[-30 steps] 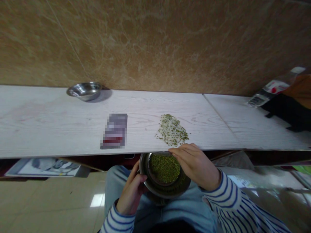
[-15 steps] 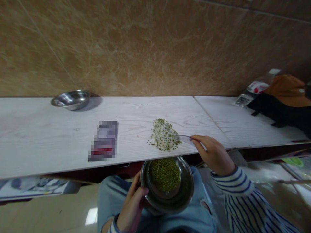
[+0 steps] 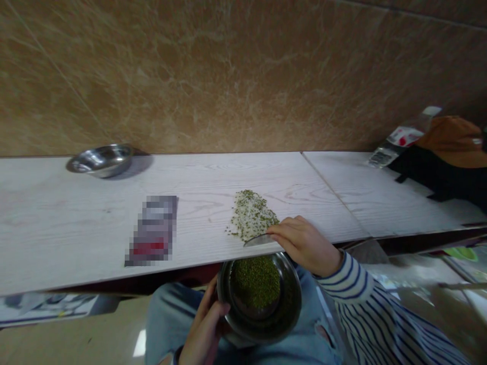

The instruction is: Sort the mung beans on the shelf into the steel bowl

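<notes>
My left hand (image 3: 207,322) grips the left rim of a steel bowl (image 3: 291,309), which sits over my lap just below the table edge. Inside it lies a heap of small green beans (image 3: 256,281), like mung beans. Between thumb and fingers, my right hand (image 3: 302,243) holds a metal spoon (image 3: 257,240). The spoon's head is at the near edge of a pile of white grains mixed with green beans (image 3: 251,213), close to the table's front edge. My right fingers cover most of the spoon's handle.
On the white table (image 3: 201,177), a phone-shaped blurred object (image 3: 154,228) lies left of the pile. A second steel bowl (image 3: 102,162) stands by the wall. A plastic bottle (image 3: 403,137) leans at the right beside a brown and black bag-like item (image 3: 452,144).
My right hand has moved left and toward me with the spoon, from the pile's right side to its near edge. My left hand still holds the bowl. The view has shifted slightly.
</notes>
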The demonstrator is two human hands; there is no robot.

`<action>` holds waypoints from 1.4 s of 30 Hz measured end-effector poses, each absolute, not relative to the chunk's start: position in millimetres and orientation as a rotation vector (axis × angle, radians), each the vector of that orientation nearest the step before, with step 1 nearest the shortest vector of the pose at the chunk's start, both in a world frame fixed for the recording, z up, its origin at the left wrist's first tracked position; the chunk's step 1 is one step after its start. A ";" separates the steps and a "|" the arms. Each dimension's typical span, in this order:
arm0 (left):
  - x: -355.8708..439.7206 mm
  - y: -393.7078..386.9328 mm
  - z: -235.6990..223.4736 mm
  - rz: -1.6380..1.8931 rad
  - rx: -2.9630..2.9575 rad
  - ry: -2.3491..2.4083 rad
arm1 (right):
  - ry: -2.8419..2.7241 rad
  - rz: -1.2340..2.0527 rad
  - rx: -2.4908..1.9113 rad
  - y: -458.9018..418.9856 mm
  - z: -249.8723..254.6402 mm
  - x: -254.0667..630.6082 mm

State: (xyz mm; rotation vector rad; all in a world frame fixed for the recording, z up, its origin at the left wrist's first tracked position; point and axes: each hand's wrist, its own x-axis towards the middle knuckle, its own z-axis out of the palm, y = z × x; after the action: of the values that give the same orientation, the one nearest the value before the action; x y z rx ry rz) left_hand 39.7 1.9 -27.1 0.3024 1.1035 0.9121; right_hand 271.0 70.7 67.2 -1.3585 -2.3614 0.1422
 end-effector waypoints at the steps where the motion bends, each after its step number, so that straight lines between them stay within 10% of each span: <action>1: 39.8 2.4 -27.0 0.912 0.300 1.110 | -2.345 0.139 -1.360 75.5 65.7 271.0; 42: 62.5 -1.9 -5.4 0.913 0.312 1.071 | -2.143 -0.286 -1.624 76.9 59.8 306.7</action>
State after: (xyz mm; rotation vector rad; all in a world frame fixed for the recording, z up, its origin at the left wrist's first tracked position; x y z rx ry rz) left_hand 62.5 -1.9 -5.4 0.3120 1.0710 0.9133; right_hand 306.7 76.9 59.8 -1.6242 -2.1434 -0.2860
